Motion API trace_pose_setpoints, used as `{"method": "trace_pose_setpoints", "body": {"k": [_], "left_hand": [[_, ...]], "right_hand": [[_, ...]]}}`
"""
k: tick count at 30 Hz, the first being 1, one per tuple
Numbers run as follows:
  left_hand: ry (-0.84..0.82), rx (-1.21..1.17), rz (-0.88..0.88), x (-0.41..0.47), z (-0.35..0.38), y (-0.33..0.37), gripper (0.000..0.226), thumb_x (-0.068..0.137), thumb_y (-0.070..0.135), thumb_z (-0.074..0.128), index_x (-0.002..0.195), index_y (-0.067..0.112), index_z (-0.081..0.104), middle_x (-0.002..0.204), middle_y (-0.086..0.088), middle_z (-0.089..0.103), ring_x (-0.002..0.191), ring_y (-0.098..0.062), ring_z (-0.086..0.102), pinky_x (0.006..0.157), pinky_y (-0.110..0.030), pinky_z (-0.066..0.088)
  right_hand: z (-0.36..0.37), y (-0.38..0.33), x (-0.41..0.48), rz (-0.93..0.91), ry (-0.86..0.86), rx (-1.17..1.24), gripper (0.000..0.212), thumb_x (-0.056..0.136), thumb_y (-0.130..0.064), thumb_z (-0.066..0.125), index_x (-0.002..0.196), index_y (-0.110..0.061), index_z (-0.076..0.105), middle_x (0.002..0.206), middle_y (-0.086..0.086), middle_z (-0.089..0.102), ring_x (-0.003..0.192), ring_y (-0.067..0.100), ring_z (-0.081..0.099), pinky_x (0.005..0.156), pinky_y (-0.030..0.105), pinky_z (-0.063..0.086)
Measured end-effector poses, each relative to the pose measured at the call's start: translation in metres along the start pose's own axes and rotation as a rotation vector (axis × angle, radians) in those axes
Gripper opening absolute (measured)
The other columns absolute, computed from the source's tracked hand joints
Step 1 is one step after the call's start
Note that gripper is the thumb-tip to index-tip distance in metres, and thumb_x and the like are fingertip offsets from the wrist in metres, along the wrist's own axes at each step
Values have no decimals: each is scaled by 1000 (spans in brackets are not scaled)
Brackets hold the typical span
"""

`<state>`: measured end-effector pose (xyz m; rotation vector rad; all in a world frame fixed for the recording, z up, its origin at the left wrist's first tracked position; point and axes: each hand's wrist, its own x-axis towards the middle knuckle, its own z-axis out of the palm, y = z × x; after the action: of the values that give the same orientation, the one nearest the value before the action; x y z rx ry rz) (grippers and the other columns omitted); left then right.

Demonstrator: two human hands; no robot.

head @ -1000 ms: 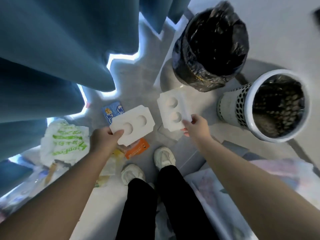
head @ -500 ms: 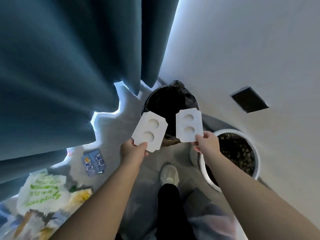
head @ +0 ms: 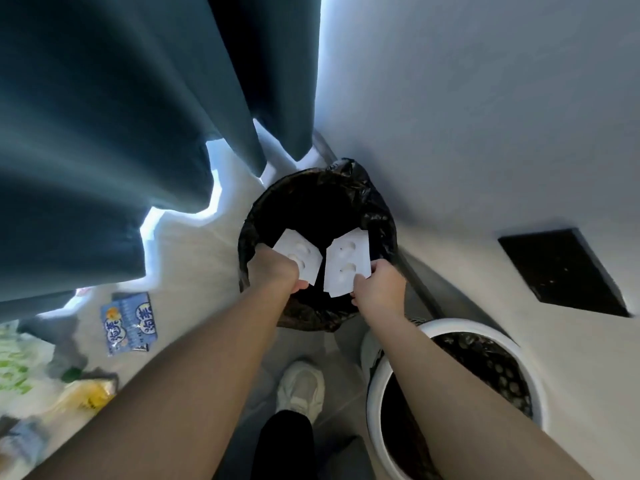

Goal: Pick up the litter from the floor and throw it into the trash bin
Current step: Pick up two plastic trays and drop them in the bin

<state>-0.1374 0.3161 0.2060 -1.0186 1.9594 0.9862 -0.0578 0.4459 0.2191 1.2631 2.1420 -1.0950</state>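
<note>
Left hand (head: 280,271) grip pinching near edge of left white card (head: 300,258); right hand (head: 380,289) grip pinching near corner of right white card (head: 347,266). Both cards side by side over open mouth of black-lined trash bin (head: 248,237). Blue packet (head: 130,322), yellow wrapper (head: 88,396) on floor (head: 194,258) at left. White basket (head: 460,326) just right of bin.

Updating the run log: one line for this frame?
step: over bin, not yet released | left hand: holds left card | right hand: holds right card | floor: blue packet
</note>
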Motion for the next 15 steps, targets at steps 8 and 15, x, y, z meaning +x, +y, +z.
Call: {"method": "trace_pose_setpoints", "body": {"k": [8,15], "left_hand": [[-70,-41,-95,19,16,-7,71,91,8,50,150,28,17,127,-19,50,99,-41,63,36,-32,51],[-84,629,601,-28,-31,-23,75,91,19,52,152,26,9,137,-10,44,112,-29,53,85,-38,48]], "right_hand": [[38,-21,48,10,-18,-205,7,91,0,51,93,-7,52,93,12,54,82,25,54,64,29,42],[31,-29,16,-113,-90,-416,39,96,-18,51,132,-6,43,130,17,48,113,31,52,84,38,48]]}}
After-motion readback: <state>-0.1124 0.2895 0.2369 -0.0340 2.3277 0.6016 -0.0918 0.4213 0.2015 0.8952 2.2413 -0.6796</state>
